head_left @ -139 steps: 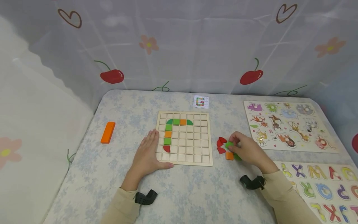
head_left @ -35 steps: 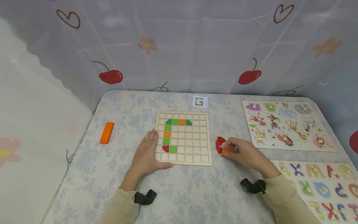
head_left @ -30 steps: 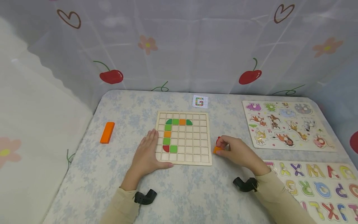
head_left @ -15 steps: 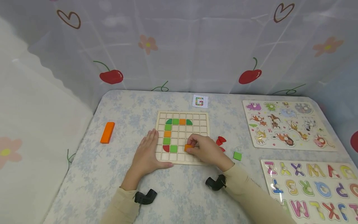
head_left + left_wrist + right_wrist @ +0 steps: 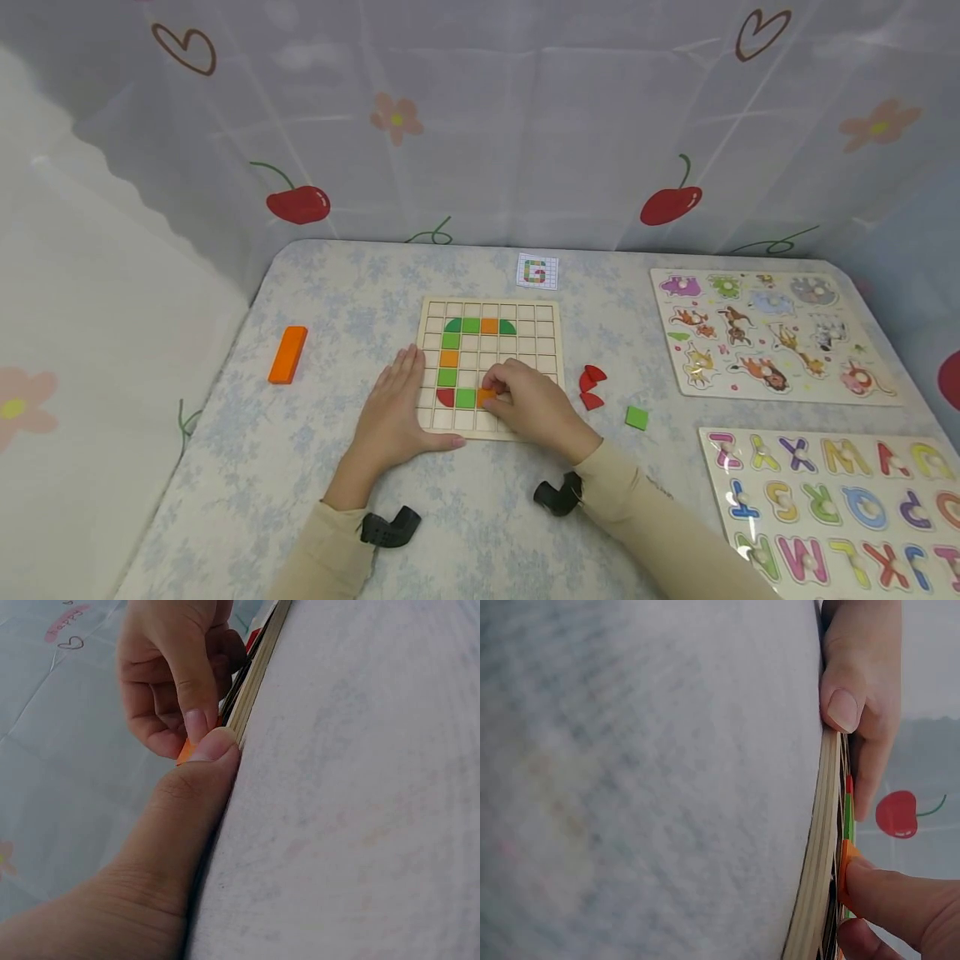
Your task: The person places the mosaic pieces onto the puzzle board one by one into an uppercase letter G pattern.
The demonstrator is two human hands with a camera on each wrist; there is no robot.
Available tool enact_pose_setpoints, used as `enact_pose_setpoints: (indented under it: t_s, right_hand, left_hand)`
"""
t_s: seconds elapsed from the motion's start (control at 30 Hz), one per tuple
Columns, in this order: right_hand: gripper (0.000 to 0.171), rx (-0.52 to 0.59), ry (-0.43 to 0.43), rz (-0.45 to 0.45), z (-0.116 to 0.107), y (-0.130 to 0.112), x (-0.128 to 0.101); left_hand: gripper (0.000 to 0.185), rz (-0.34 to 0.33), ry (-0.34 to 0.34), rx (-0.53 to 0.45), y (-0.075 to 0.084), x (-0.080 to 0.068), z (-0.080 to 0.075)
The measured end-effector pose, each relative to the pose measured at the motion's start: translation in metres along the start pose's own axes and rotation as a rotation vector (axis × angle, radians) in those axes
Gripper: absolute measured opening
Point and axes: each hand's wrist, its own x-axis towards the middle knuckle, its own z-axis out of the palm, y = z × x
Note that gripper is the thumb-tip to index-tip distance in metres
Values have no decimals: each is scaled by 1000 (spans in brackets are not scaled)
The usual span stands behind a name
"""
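Note:
A wooden grid board point(image 5: 536, 421) lies mid-table, with green, orange and red tiles forming a partial outline on its left side. With straight fingers my left hand point(image 5: 393, 412) rests along the board's left edge, its thumb against the front edge. My right hand point(image 5: 536, 408) pinches an orange square tile point(image 5: 486, 398) at the bottom row of the outline, just right of a green square tile point(image 5: 466, 399). In the right wrist view the thumb presses on that orange tile point(image 5: 847, 881). Whether it sits fully in its cell cannot be told.
Several red quarter-round tiles point(image 5: 592, 402) and a green square tile point(image 5: 637, 417) lie right of the board. A pattern card point(image 5: 537, 272) is behind it. An orange block point(image 5: 288, 355) lies left; an animal puzzle point(image 5: 780, 337) and a letter puzzle point(image 5: 806, 492) are at right.
My right hand has taken the orange tile from the loose pieces and moved it left onto the board, beside the green tile placed earlier. The left hand has stayed put.

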Motion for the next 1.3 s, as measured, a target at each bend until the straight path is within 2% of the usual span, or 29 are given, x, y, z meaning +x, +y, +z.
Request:
enact_pose_setpoints:
  t_s: [0.17, 0.33, 0.53, 0.87, 1.0, 1.13, 1.3]
  right_hand:
    - [12, -36, -6, -22, -1, -1, -3]
    - [20, -103, -46, -85, -7, 3, -9]
    - [19, -47, -86, -117, -21, 15, -24]
    - [28, -89, 33, 54, -57, 55, -52]
    - [26, -119, 38, 98, -72, 70, -59]
    - [24, -148, 17, 107, -80, 77, -66]
    - [24, -153, 24, 77, -79, 81, -69]
  left_hand:
    - [145, 3, 4, -2, 0, 0, 0]
    - [145, 15, 16, -13, -1, -1, 1]
    - [145, 14, 19, -4, -1, 0, 2]
    - [145, 10, 11, -10, -2, 0, 1]
    - [145, 6, 7, -6, -2, 0, 1]
    - [144, 5, 7, -12, -1, 0, 0]
    - [145, 2, -2, -12, -1, 2, 1]
